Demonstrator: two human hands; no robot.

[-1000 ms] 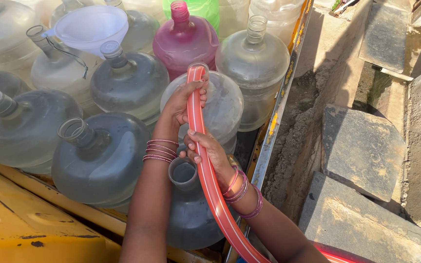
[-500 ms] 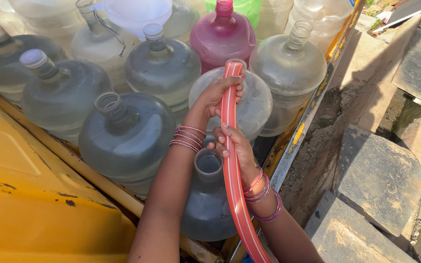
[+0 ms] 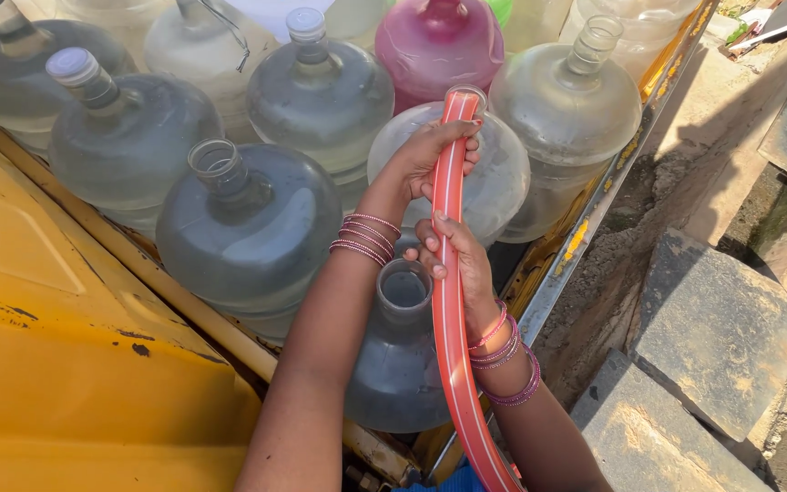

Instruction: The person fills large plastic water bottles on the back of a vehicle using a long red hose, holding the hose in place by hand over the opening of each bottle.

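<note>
Both my hands grip a red-orange hose (image 3: pixel 451 328) that runs up from the bottom of the view. My left hand (image 3: pixel 430 155) holds it near its end, which sits at the neck of a clear water jug (image 3: pixel 503 178). My right hand (image 3: pixel 462 264) wraps the hose lower down, beside the open neck of a grey jug (image 3: pixel 400 364). Both wrists wear several bangles.
Many large water jugs stand packed together: an open grey jug (image 3: pixel 248 228), a capped jug (image 3: pixel 125 137), a pink jug (image 3: pixel 434 46), a clear jug (image 3: pixel 571 105). A yellow vehicle panel (image 3: pixel 66 364) lies at left. Stone slabs (image 3: pixel 717 328) and a dirt gap lie at right.
The view has shifted, so the jugs and hands sit further right and higher in frame. Both hands keep their grip on the hose at the clear jug's neck.
</note>
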